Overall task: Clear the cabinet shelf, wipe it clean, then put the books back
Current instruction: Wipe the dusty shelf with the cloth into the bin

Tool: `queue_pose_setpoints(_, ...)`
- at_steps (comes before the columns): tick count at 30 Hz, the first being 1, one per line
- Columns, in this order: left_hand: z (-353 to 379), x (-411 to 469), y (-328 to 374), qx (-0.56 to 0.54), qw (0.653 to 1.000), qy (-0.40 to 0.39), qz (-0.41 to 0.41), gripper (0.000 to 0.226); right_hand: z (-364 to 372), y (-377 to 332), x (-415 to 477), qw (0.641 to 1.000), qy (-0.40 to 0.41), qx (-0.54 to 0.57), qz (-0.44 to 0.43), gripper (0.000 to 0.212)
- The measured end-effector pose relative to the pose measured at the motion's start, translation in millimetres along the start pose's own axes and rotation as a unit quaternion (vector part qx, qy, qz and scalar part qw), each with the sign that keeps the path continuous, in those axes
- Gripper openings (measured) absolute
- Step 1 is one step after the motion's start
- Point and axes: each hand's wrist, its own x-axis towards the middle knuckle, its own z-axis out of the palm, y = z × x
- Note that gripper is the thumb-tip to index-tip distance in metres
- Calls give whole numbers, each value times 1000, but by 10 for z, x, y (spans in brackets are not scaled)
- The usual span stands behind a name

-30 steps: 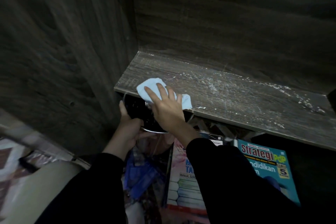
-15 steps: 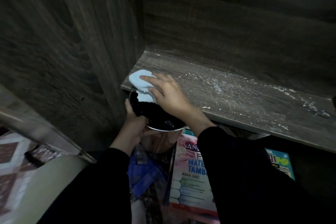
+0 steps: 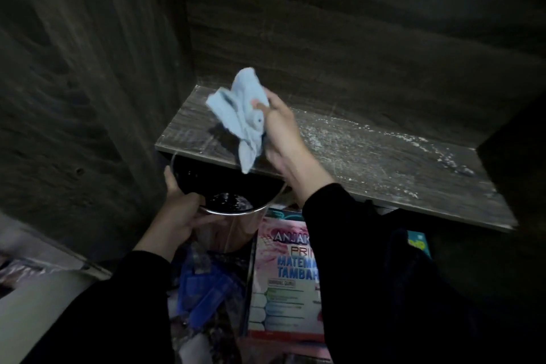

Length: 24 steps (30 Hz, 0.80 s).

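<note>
- The right hand point(image 3: 280, 127) has lifted off the shelf's front left edge, where half a second ago it pressed the pale blue cloth point(image 3: 242, 115) flat above the bin. The cloth now hangs bunched in the air over the shelf's point(image 3: 384, 168) left end.
- Its fingers are curled round the cloth and pinch it, and one corner trails down past the shelf's front lip.
- The left hand point(image 3: 177, 216) still grips the rim of the metal-rimmed, black-lined bin point(image 3: 236, 207), which is held just under the shelf's front left edge, as before.
- White dust point(image 3: 348, 133) streaks the shelf to the right of the cloth.
- Below the shelf lie a pink book point(image 3: 283, 281) and, partly hidden by the right sleeve, a teal book point(image 3: 418, 244).
</note>
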Motion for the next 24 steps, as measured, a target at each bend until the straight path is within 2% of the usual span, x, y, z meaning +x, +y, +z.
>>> queue_pose_setpoints(2, -2, 22, -8, -5, 1000, -6, 5, 95, -245, -206, 111, 990, 11, 130, 59, 18)
queue_pose_setpoints(5, -5, 38, -9, -12, 1000, -5, 5, 94, -771, -419, 220, 988, 92, 118, 22, 19)
queue_pose_setpoints(10, -6, 42, 0, -16, 1000, -15, 7, 93, -1782, -721, 73, 953, 299, -50, -7, 23)
queue_pose_setpoints(13, -15, 55, -10, -11, 1000, -18, 4, 95, -2285, -785, -56, 903, 379, -195, -57, 34)
queue_pose_setpoints(16, -10, 49, -10, -12, 1000, -22, 4, 96, -2592, -713, -262, 824, 425, -366, -79, 39)
queue_pose_setpoints(18, 4, 35, -4, -12, 1000, -20, 1, 95, -2774, -595, -350, 768, 413, -489, -40, 42)
queue_pose_setpoints(21, 23, 12, 12, -9, 1000, -16, 4, 92, -2884, -378, -369, 721, 315, -612, 81, 49)
queue_pose_setpoints(24, 26, 4, 19, -10, 1000, -18, 3, 94, -2962, -277, -308, 666, 208, -707, 117, 74)
